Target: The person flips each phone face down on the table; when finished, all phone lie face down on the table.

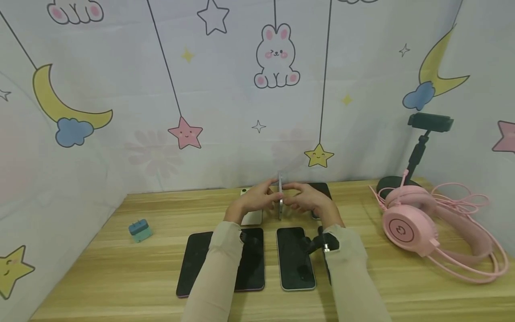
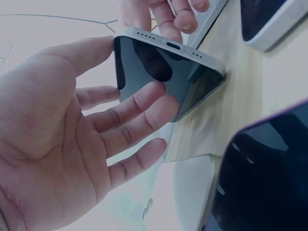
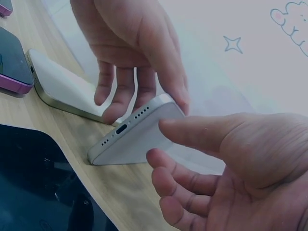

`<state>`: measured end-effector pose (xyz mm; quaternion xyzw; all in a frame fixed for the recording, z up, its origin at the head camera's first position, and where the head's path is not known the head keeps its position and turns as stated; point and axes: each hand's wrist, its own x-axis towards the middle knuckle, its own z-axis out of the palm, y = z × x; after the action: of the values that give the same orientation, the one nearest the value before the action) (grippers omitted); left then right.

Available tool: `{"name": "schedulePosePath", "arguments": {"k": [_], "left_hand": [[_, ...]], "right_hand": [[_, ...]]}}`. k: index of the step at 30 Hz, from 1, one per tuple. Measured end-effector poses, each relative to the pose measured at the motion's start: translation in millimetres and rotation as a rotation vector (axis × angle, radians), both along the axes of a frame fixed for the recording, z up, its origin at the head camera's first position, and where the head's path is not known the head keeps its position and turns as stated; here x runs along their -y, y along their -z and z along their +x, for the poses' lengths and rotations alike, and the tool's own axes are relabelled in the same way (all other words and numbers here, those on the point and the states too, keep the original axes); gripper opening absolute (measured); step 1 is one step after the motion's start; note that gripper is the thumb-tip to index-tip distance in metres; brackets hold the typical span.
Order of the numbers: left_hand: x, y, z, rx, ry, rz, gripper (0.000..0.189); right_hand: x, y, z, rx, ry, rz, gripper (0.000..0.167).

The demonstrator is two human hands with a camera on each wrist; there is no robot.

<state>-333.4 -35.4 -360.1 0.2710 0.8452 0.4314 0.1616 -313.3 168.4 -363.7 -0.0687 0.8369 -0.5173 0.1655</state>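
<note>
A light-framed smartphone (image 1: 280, 210) stands on its long edge between my hands, its charging-port end (image 2: 168, 44) toward me. My left hand (image 1: 257, 197) holds it from the screen side, thumb at the upper corner and index fingertip at the edge; the other fingers spread before the dark screen. From the pale back (image 3: 132, 144), my right hand (image 1: 307, 197) steadies it with thumb and index fingertip, its remaining fingers loosely bent. A white-backed phone (image 1: 252, 218) lies under the left hand. Partly behind the right hand lies a dark phone (image 1: 322, 188).
Nearer on the wooden table lie a black-screened phone (image 1: 295, 259), a dark device (image 1: 252, 264) and another (image 1: 193, 259) partly under the left sleeve. A blue-green block (image 1: 140, 230) sits left. Pink headphones (image 1: 410, 228) and a black stand (image 1: 416, 154) are at right.
</note>
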Motion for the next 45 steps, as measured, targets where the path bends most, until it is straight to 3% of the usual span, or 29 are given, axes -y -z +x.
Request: {"name": "schedulePosePath", "arguments": {"k": [10,24,31,37,45], "left_hand": [[7.8,-2.8,-2.7,-0.024,-0.037,0.008,0.061],[19.5,-5.3,-4.4,-0.034,-0.068,-0.012,0.058],[20.5,-2.1,-8.5,-0.065,-0.029,-0.118,0.056],[18.3,-1.8,-6.4,-0.043,-0.017,-0.161,0.057],[15.8,2.0,-2.7,0.031,-0.003,-0.120,0.057]], "right_hand": [[6.7,2.3,-0.6,0.010,-0.047,-0.014,0.056],[6.3,8.7,-2.5,0.087,0.007,-0.059,0.056],[4.1,6.7,-2.5,0.076,0.021,-0.045,0.055],[0.8,7.5,-3.6,0.069,0.044,-0.015,0.053],[-1.4,8.3,-4.5,0.067,0.078,0.047,0.050]]}}
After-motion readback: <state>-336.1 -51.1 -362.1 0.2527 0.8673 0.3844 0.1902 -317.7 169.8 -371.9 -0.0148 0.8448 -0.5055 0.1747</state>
